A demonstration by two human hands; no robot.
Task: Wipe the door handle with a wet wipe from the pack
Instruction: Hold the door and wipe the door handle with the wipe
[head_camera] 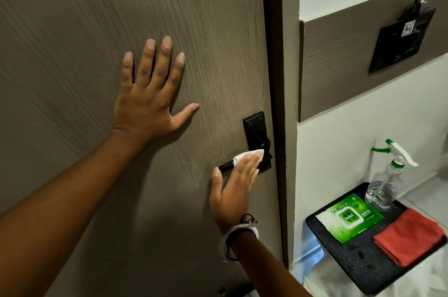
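A black lever door handle (pixel 225 166) on a black backplate (pixel 256 131) is fixed near the right edge of the brown wood-grain door (pixel 97 17). My right hand (pixel 234 190) presses a white wet wipe (pixel 244 155) over the lever, fingers laid flat on it, so most of the lever is hidden. My left hand (pixel 151 93) rests flat on the door, fingers spread, up and left of the handle. The green wet wipe pack (pixel 351 218) lies on a black tray (pixel 339 255) at the lower right.
On the tray also stand a clear spray bottle (pixel 385 187) with a white and green trigger and a folded red cloth (pixel 409 236). The dark door frame (pixel 276 78) runs beside the handle. A black card holder (pixel 402 39) hangs on the right wall.
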